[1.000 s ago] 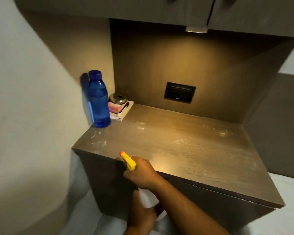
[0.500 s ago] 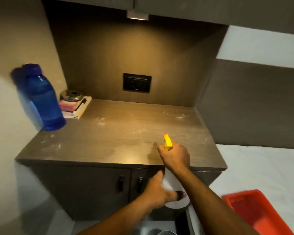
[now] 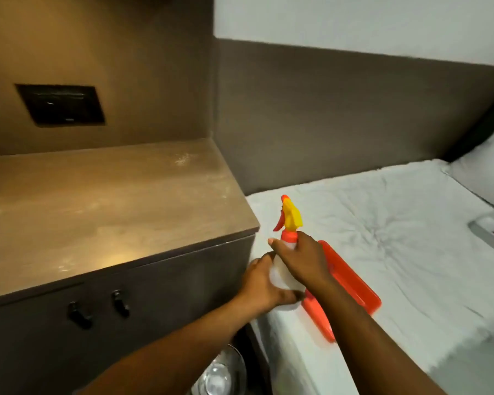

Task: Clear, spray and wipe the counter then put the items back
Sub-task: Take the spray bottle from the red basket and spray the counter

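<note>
Fingers (image 3: 277,243) of the right hand (image 3: 303,260) wrap the neck of the spray bottle (image 3: 285,269), just under its orange collar; index finger lies extended along the front, off the orange trigger. Left hand (image 3: 264,286) cups the white bottle body from the left and below, thumb across the lower side. Both hands closed on the bottle. Bottle upright, yellow nozzle head pointing away, held in the air past the right end of the table (image 3: 111,201) and above the near edge of the bed (image 3: 382,229). Contents of bottle not readable through the white plastic. Red tray (image 3: 351,283) lies flat on the white bed sheet, directly behind and below the bottle; its visible inside shows nothing in it, though the hands and forearm hide the near part. Table top bare in the visible stretch, with pale dusty smears near the back right corner and along the left. Black socket plate (image 3: 60,105) on the wall behind the table. Two dark knobs (image 3: 97,306) on the cabinet doors below. Round glass or metal vessel (image 3: 220,374) at the bottom edge, beside the cabinet; contents unclear. Pillow (image 3: 485,166) at far right of bed.
</note>
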The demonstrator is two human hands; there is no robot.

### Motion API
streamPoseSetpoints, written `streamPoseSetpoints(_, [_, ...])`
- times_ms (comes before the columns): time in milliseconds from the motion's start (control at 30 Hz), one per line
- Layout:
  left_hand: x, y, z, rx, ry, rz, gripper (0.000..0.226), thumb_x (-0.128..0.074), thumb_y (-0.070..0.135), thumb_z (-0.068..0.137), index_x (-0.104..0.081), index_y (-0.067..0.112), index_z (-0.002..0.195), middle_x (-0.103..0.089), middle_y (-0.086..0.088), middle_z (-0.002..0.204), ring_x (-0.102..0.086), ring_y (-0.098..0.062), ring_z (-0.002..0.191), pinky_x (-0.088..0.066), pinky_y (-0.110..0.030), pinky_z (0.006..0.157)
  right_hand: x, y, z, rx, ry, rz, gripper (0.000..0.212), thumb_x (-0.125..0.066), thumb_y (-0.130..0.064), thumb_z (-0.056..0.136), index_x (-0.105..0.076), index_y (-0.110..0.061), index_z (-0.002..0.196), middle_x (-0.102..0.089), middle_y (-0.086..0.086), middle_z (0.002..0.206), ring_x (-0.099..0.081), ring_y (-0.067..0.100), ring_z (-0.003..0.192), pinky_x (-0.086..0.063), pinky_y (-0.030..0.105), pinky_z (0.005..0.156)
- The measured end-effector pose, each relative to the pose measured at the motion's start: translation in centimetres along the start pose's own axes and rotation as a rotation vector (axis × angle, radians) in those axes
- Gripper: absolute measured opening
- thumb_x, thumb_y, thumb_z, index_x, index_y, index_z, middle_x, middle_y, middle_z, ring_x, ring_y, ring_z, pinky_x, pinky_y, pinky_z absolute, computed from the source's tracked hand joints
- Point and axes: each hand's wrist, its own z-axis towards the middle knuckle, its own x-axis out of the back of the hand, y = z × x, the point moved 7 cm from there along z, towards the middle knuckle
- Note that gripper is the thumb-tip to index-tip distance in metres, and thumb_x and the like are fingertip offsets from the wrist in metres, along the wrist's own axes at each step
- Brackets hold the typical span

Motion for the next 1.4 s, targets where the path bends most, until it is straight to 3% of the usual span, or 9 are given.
streamPoseSetpoints(133, [-8.3, 2.2, 3.8, -0.018, -0.166, 0.094, 0.111, -0.090, 0.046, 0.053, -0.034, 0.019, 0.145, -0.048, 0.002, 0.141, -0.046, -0.019, 0.130, -0.036, -0.017, 0.097, 5.6, 8.6, 0.7, -0.120, 0.093, 0.081, 0.032, -0.070, -0.050, 0.082, -0.057, -0.026, 0.064, -0.058, -0.013, 0.057, -0.058, -0.005, 0.057, -0.036, 0.009, 0.050])
streamPoseSetpoints(200, [-13.0, 2.3, 6.3, 0.043, -0.241, 0.092, 0.113, -0.091, 0.034, 0.059, -0.027, 0.010, 0.149, -0.041, -0.005, 0.149, -0.039, -0.022, 0.137, -0.034, -0.025, 0.107, 8.3, 14.5, 1.2, -0.247, 0.166, 0.153, 0.039, -0.071, -0.052, 0.080, -0.058, -0.020, 0.064, -0.056, -0.010, 0.055, -0.057, 0.002, 0.055, -0.036, 0.012, 0.050])
streamPoseSetpoints(367, [-24.0, 0.4, 12.9, 0.203, -0.254, 0.076, 0.055, -0.078, 0.016, 0.077, -0.058, 0.006, 0.127, -0.063, -0.013, 0.128, -0.058, -0.029, 0.119, -0.046, -0.040, 0.099, 10.4, 27.8, 3.0, -0.422, 0.316, 0.238, 0.036, -0.070, -0.052, 0.080, -0.066, -0.022, 0.098, -0.067, -0.006, 0.082, -0.064, 0.022, 0.085, -0.051, 0.037, 0.080])
streamPoseSetpoints(567, [-31.4, -5.9, 17.0, 0.406, -0.245, 0.071, 0.040, -0.065, 0.007, 0.087, -0.059, 0.005, 0.126, -0.064, -0.015, 0.125, -0.060, -0.031, 0.116, -0.048, -0.034, 0.093, 6.1, 36.5, 6.1, -0.460, 0.297, 0.257, 0.023, -0.074, -0.037, 0.082, -0.058, -0.021, 0.086, -0.066, -0.010, 0.084, -0.059, 0.018, 0.079, -0.041, 0.026, 0.067])
streamPoseSetpoints(767, [-30.1, -9.9, 18.5, 0.365, -0.259, 0.231, 0.044, -0.059, 0.009, 0.090, -0.054, 0.007, 0.134, -0.057, -0.012, 0.136, -0.052, -0.027, 0.127, -0.042, -0.036, 0.106, 3.3, 40.0, 4.2, -0.580, 0.286, 0.273, 0.039, -0.073, -0.035, 0.084, -0.062, -0.013, 0.114, -0.062, -0.001, 0.099, -0.061, 0.024, 0.096, -0.042, 0.028, 0.079])
streamPoseSetpoints(901, [-25.5, -10.2, 21.3, 0.321, -0.116, 0.383, 0.042, -0.056, 0.010, 0.092, -0.053, 0.007, 0.134, -0.054, -0.014, 0.138, -0.048, -0.031, 0.130, -0.038, -0.037, 0.108, -0.5, 40.3, -0.4, -0.986, 0.292, 0.418, 0.054, -0.067, -0.045, 0.084, -0.054, -0.012, 0.125, -0.058, 0.006, 0.121, -0.058, 0.026, 0.106, -0.049, 0.041, 0.092])
streamPoseSetpoints(1101, [-24.5, -12.0, 24.8, 0.370, -0.248, 0.673, 0.038, -0.060, 0.020, 0.092, -0.055, 0.006, 0.126, -0.062, -0.017, 0.124, -0.061, -0.035, 0.110, -0.052, -0.042, 0.093, -6.3, 36.5, 5.5, -0.702, 0.095, 0.269, 0.046, -0.052, -0.030, 0.098, -0.049, -0.002, 0.134, -0.059, 0.017, 0.132, -0.053, 0.035, 0.123, -0.038, 0.034, 0.098])
streamPoseSetpoints(1234, [-25.0, -12.6, 26.2, 0.384, -0.188, 0.781, 0.037, -0.047, 0.028, 0.098, -0.058, 0.005, 0.124, -0.060, -0.019, 0.126, -0.060, -0.038, 0.112, -0.050, -0.046, 0.096, -8.9, 39.2, 9.9, -0.752, 0.054, 0.110, 0.041, -0.055, -0.026, 0.095, -0.048, 0.004, 0.122, -0.060, 0.025, 0.123, -0.054, 0.041, 0.118, -0.039, 0.038, 0.092])
streamPoseSetpoints(1401, [-24.1, -13.5, 26.0, 0.478, -0.223, 0.497, 0.030, -0.055, 0.019, 0.092, -0.059, 0.003, 0.117, -0.064, -0.019, 0.112, -0.064, -0.036, 0.098, -0.055, -0.042, 0.084, -10.1, 40.0, 10.9, -0.841, 0.042, 0.206, 0.030, -0.055, -0.015, 0.087, -0.060, 0.001, 0.112, -0.065, 0.024, 0.115, -0.061, 0.040, 0.108, -0.050, 0.045, 0.091])
